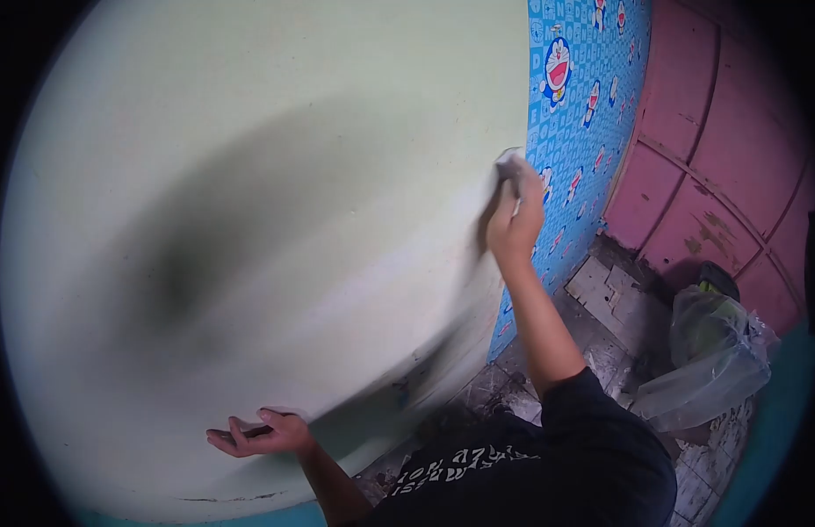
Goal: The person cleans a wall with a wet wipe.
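Note:
My right hand (517, 220) is raised against the pale wall (355, 211), close to the edge of the blue cartoon-patterned wallpaper (573, 123). Its fingers are closed on a small whitish wad (510, 157) that touches the wall; whether it is cloth or paper I cannot make out. Lower down, my left hand (267, 433) is beside the wall with its fingers apart and slightly curled, holding nothing. A dark shadow falls across the wall.
Beyond the wallpaper stands a worn pink metal door or panel (671, 167). A clear plastic bag (710, 360) with something green inside rests on the dirty, chipped tile floor (605, 294) at the right. Teal paint (781, 422) covers a surface at the lower right.

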`<state>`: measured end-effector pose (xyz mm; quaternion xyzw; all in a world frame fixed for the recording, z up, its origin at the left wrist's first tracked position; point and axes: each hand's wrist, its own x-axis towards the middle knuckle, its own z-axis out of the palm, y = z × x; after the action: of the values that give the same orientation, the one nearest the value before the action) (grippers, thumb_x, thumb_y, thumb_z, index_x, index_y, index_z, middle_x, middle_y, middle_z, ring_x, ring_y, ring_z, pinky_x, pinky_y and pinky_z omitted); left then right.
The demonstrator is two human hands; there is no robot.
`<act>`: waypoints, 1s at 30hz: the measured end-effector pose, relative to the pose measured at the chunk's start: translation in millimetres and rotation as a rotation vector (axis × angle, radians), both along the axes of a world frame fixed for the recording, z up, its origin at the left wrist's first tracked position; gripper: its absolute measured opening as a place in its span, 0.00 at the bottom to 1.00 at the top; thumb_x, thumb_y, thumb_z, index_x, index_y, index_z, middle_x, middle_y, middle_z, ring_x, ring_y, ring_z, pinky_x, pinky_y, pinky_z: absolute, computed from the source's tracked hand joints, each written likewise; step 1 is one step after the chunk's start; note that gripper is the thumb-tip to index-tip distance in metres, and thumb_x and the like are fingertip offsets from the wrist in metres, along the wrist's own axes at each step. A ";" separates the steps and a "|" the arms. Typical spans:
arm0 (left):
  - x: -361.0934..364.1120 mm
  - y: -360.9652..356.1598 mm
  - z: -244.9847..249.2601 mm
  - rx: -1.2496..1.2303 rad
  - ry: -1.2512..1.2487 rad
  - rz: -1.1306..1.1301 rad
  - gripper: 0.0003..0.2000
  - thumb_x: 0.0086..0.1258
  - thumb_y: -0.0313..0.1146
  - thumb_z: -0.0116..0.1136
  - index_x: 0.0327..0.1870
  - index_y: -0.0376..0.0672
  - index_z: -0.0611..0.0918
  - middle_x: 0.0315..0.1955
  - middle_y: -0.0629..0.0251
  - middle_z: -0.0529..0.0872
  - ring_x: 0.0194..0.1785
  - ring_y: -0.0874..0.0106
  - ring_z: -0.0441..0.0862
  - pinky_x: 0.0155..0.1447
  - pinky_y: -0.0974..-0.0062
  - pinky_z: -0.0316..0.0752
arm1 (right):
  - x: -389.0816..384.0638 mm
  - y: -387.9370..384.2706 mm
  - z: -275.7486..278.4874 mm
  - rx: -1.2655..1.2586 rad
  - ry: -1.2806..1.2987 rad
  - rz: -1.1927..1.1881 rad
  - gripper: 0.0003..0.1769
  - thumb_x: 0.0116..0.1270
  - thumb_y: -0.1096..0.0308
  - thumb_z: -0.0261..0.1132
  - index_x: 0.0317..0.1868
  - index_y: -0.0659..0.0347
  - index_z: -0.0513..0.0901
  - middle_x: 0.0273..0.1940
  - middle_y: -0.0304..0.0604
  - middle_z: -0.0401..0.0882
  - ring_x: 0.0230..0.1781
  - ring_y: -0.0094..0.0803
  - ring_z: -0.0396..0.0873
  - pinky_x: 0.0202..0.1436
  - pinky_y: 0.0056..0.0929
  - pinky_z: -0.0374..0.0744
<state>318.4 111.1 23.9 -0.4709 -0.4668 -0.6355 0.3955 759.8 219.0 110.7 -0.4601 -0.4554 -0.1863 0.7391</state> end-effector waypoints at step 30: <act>1.7 1.5 2.8 -0.001 0.024 0.018 0.24 0.84 0.44 0.55 0.66 0.31 0.70 0.81 0.43 0.52 0.85 0.41 0.52 0.84 0.37 0.55 | 4.4 -7.8 -28.6 -0.079 -0.280 -0.092 0.25 0.71 0.84 0.53 0.65 0.65 0.84 0.71 0.61 0.79 0.75 0.58 0.75 0.80 0.46 0.71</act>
<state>320.0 112.6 26.7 -0.4745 -0.4665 -0.6259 0.4068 764.2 211.2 82.1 -0.4785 -0.5394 -0.2642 0.6405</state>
